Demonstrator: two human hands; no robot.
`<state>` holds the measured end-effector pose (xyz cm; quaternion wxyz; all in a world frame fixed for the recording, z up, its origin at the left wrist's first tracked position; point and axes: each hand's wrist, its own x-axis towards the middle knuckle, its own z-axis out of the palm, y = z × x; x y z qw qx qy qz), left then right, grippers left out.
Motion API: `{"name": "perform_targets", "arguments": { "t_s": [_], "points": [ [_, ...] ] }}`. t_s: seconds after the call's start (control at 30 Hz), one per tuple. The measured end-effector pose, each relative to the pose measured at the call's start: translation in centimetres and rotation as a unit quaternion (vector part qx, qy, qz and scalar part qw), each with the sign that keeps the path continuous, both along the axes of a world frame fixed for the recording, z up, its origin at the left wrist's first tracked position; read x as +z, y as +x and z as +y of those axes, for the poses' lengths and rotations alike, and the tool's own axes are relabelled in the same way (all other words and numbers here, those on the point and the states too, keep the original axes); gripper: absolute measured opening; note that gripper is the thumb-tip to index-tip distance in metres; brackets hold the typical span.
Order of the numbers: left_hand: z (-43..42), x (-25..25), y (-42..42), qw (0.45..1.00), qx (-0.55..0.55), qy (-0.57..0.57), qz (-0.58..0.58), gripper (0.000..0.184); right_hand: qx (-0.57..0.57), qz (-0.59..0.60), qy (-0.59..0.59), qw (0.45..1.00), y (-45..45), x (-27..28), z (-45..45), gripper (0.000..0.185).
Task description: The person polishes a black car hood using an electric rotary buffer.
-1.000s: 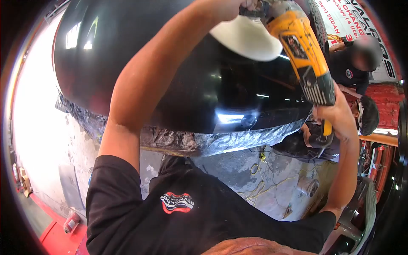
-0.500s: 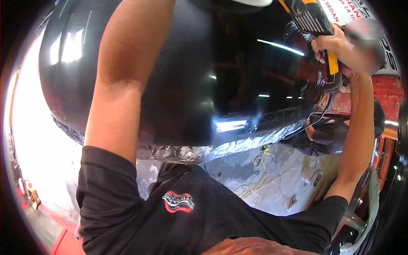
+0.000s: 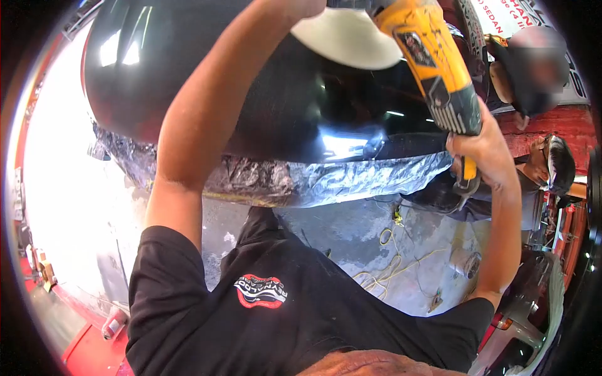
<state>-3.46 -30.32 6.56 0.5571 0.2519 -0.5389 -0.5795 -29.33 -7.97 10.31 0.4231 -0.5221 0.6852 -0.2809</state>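
Your right hand (image 3: 481,149) clasps the yellow power tool (image 3: 431,53) at far right, its pale pad (image 3: 348,45) over a black panel (image 3: 282,116) already glossy, your left hand (image 3: 307,6) too cropped to judge, and what remains cannot be told.

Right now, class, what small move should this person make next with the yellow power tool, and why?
Probably a short, level sweep of the white pad across the black panel. The pad lies over that panel, touching or just above; I cannot tell which. The right hand grips the yellow power tool at its rear, while the left hand, partly cut off, is near its front.
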Motion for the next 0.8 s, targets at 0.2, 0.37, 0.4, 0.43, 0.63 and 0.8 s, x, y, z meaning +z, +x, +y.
{"name": "perform_targets", "arguments": {
  "t_s": [0.2,0.37,0.4,0.43,0.63,0.8],
  "points": [
    [12.1,-1.4,-0.1,0.997,0.016,0.064,0.043,0.005,0.006,0.043,-0.05,0.998,-0.2,-4.0,10.4,0.07],
    [21.1,-3.6,1.5,0.996,-0.009,0.086,0.015,0.015,0.008,-0.008,-0.048,0.999,0.2,-7.4,18.4,0.09],
    [23.1,-4.3,2.0,1.0,0.008,0.017,-0.004,0.007,-0.003,-0.041,-0.05,0.998,0.5,-8.3,19.9,0.091],
    [24.6,-4.8,2.3,0.999,0.01,0.035,-0.009,0.007,0.0,-0.012,-0.057,0.998,0.6,-9.1,21.4,0.093],
    [31.6,-9.1,4.9,0.996,0.018,0.074,-0.052,0.011,-0.032,0.042,-0.089,0.995,3.5,-15.4,28.2,0.101],
    [34.7,-11.3,6.4,0.991,0.001,0.08,-0.112,0.007,-0.052,0.082,-0.09,0.991,5.8,-19.8,32.1,0.103]
  ]
}}
